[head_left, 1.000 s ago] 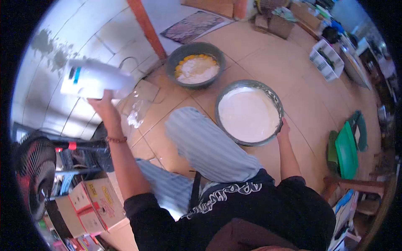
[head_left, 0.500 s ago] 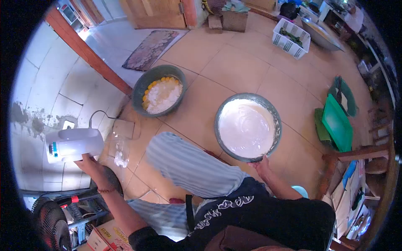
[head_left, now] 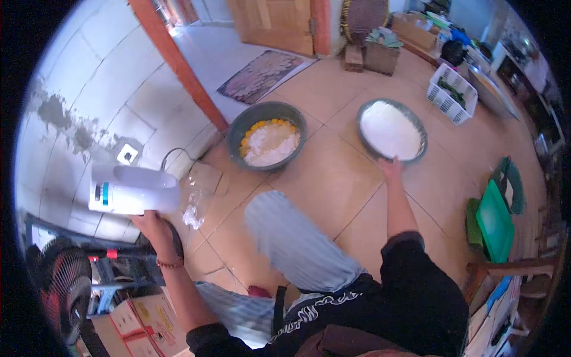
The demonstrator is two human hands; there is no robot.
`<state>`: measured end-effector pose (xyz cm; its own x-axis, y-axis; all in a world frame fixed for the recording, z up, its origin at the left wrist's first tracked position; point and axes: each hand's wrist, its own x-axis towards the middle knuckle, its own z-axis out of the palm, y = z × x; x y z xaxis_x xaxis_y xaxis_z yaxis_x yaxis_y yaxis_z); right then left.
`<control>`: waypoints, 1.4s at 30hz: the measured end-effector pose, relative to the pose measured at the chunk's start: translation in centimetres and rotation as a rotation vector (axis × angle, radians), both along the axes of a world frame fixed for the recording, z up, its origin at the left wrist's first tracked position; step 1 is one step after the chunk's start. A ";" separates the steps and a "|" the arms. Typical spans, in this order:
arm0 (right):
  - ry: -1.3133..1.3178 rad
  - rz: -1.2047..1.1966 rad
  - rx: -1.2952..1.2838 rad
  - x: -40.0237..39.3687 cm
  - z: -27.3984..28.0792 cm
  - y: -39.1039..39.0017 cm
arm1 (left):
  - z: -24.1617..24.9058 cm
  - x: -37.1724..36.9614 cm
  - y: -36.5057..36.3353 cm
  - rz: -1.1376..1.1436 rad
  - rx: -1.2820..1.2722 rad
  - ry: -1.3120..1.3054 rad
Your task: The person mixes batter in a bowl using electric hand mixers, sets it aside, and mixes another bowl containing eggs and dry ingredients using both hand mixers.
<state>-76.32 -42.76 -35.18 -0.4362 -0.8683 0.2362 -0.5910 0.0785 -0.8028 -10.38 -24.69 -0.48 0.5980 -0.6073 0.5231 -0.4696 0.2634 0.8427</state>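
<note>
My right hand [head_left: 391, 168] grips the near rim of a dark green basin [head_left: 422, 156] with the arm stretched forward. Smooth white batter [head_left: 391, 128] fills that basin, which rests on the tiled floor. At the left, my left hand [head_left: 151, 225] is at the underside of a white electric mixer [head_left: 135, 189]; its fingers are partly hidden behind the body. Another dark green basin [head_left: 238, 132] stands between them, holding egg yolks [head_left: 259, 125] around a heap of white powder [head_left: 273, 149].
A clear plastic bag [head_left: 193, 214] lies by the wall near a black cable [head_left: 175, 150]. A fan [head_left: 62, 285] and cartons [head_left: 157, 324] stand lower left. A white crate [head_left: 453, 95] is at the back right, and a green tray [head_left: 495, 221] leans at the right.
My right hand has pushed the batter basin forward across the floor, away from my body. My left hand stays at the mixer. The camera view has shifted.
</note>
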 end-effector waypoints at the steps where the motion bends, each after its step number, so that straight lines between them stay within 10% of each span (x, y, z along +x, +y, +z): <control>1: 0.058 0.008 0.000 -0.5 -0.7 -3.5 | 0.7 -0.7 0.3 0.013 0.004 0.086; 6: -0.251 0.704 -0.167 5.7 -7.7 -19.4 | 1.4 -1.7 1.1 -0.028 -0.114 0.279; 10: -0.957 0.255 0.438 22.1 2.4 -12.9 | 2.2 -2.1 1.3 0.074 -0.112 0.225; 16: -1.155 0.550 0.599 28.1 -3.2 -17.8 | 2.8 -0.6 2.1 0.075 -0.030 0.179; 25: -0.987 0.598 0.483 30.0 4.9 -5.1 | 4.1 -0.6 1.5 0.099 -0.126 0.168; 28: -0.007 0.684 0.175 26.6 -0.7 -0.9 | 3.5 0.2 1.4 0.107 -0.124 0.136; 42: -0.572 0.709 0.687 29.4 4.5 14.2 | 1.7 0.0 -0.4 0.003 -0.215 0.280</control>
<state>-46.88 -28.51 -30.68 0.3134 -0.8309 -0.4597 -0.2384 0.3997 -0.8851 -10.34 -25.08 1.19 0.7379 -0.4991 0.4542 -0.2289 0.4480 0.8642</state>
